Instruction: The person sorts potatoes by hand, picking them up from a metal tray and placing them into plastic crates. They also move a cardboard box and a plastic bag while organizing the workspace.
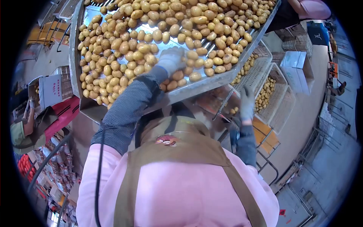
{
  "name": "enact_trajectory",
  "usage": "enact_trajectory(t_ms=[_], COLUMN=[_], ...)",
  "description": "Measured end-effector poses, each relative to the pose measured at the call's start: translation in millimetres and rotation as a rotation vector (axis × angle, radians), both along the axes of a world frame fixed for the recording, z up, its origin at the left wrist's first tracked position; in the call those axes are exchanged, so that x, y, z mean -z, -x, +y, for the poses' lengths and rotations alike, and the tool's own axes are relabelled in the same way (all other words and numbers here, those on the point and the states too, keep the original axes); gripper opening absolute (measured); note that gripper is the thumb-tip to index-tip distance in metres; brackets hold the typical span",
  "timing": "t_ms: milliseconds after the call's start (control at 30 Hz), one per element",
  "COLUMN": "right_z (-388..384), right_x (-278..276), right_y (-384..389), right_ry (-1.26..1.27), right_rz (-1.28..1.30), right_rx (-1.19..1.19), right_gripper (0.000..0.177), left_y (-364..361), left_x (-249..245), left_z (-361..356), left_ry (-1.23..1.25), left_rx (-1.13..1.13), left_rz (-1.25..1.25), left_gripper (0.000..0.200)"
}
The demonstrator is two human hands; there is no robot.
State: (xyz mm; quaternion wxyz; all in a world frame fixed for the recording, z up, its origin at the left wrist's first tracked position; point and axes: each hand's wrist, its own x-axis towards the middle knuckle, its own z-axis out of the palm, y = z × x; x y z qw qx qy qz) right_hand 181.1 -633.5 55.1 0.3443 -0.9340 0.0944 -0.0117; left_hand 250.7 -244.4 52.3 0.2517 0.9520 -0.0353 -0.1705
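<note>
We see a wide, shallow, silvery-grey metal table (204,84) with raised, straight edges. Directly on it we find a great many small, rounded, yellow-brown potatoes (123,47), crowded thickly down the left side and across the far part. Between them we make out bare, shiny patches and, toward the right, narrow metal bars (209,47).

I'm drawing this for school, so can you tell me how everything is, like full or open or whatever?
Left hand: gloved, down among the potatoes; its grip is unclear
Right hand: gloved, off the metal tray, beside the crates; its grip is unclear
Potatoes: loose, crowded together in places
Metal tray: mostly covered, some bare patches
White crate: open on top, partly filled with potatoes
Brown apron: worn over a pink top
</note>
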Motion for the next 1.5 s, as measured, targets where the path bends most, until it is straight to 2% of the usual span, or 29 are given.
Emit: enact_trajectory(t_ms=[33, 67, 100, 167, 233, 267, 333, 400, 467, 500, 567, 600, 733, 800, 867, 900, 933, 967, 1033, 1067, 1100, 1200, 1233, 1267, 1300, 1333, 1400, 1467, 1500], right_z=[76, 112, 160, 228, 284, 303, 313, 296, 287, 283, 287, 255, 199, 174, 145, 139, 142, 147, 147, 138, 120, 26, -12, -45, -77, -101, -107, -68, -15], right_x=[-50, -36, -47, 4, 16, 31, 15, 9, 14, 28, -39, 32, -52, -74, -65, -48, -47, -50, -34, -23, -10, 28, 34, 40, 47, 54, 53, 18, -21], right_y=[-22, -52, -80, -145, -181, -199, -201, -186, -167, -144, -106, -104, -31, -13, 5, 16, 20, 23, 36, 45, 58, 95, 103, 107, 111, 114, 99, 42, 11], right_ry=[-0.259, -0.163, -0.285, 0.128, 0.453, 0.497, 0.410, 0.172, 0.187, 0.080, -0.542, -0.634, -0.598, -0.475, -0.230, -0.344, -0.165, 0.017, 0.143, 0.159, 0.145, 0.022, -0.048, -0.245, -0.437, -0.626, -0.530, 0.042, -0.102], right_rz=[0.047, -0.084, 0.047, -0.203, 0.008, 0.185, 0.274, 0.204, 0.246, 0.029, 0.465, 0.166, 0.361, 0.361, 0.198, 0.251, 0.154, 0.059, 0.016, 0.031, 0.085, 0.364, 0.449, 0.425, 0.400, 0.370, 0.295, 0.219, 0.143], right_rx=[-0.064, -0.297, -0.389, -0.685, -0.773, -0.800, -0.739, -0.655, -0.678, -0.607, -0.221, -0.318, -0.153, -0.264, -0.530, -0.483, -0.613, -0.739, -0.828, -0.836, -0.792, -0.404, -0.232, -0.098, 0.039, 0.181, 0.301, 0.247, 0.147], right_gripper=[0.035, 0.032, 0.029, 0.032, 0.032, 0.033, 0.036, 0.038, 0.035, 0.026, 0.022, 0.023, 0.026, 0.030, 0.033, 0.032, 0.032, 0.032, 0.035, 0.036, 0.038, 0.042, 0.043, 0.044, 0.045, 0.047, 0.045, 0.039, 0.036], left_y=[8, 19, 33, 61, 72, 73, 69, 38, 2, -13, -35, -43, -57, -48, -21, -5, 14, 44, 63, 89, 99, 66, 58, 43, 34, 23, 7, 2, -5], left_x=[-7, -5, 0, -10, 5, -43, -4, -14, -3, 2, 22, 26, 26, 18, -6, -33, -58, -44, -47, -66, -54, -94, -86, -46, -61, -55, -29, 6, 12], left_z=[0, -2, -3, 2, 32, 39, 104, 158, 163, 160, 142, 132, 111, 113, 101, 76, 38, -2, -89, -105, -135, -132, -116, -100, -55, -18, 29, 45, 48], left_ry=[0.075, 0.215, 0.352, 0.759, 1.122, 1.550, 1.464, 0.180, 0.096, 0.057, -0.299, -0.409, -0.416, -0.281, 0.069, 0.278, 0.486, 0.577, 0.192, 0.414, 0.356, 0.607, 0.662, 0.081, 0.192, 0.034, -0.310, -0.345, -0.328], left_rx=[-0.019, -0.126, -0.232, -0.476, -0.682, -1.011, -0.905, -0.241, -0.304, -0.335, -0.098, -0.044, 0.078, -0.098, -0.452, -0.566, -0.680, -0.531, 0.295, 0.209, 0.215, 0.399, 0.235, 0.416, 0.119, 0.107, 0.182, 0.172, 0.165], left_rz=[0.022, 0.005, -0.018, 0.040, 0.146, 0.355, 0.267, -0.282, -0.257, -0.242, -0.063, -0.002, 0.018, -0.036, -0.187, -0.113, -0.030, -0.119, 0.065, -0.346, -0.576, -0.169, 0.033, -0.189, -0.281, -0.113, 0.036, -0.012, 0.019], left_gripper=[0.028, 0.028, 0.027, 0.027, 0.029, 0.030, 0.031, 0.032, 0.031, 0.031, 0.034, 0.036, 0.039, 0.048, 0.045, 0.041, 0.036, 0.028, 0.042, 0.053, 0.053, 0.052, 0.044, 0.031, 0.020, 0.020, 0.026, 0.027, 0.026])
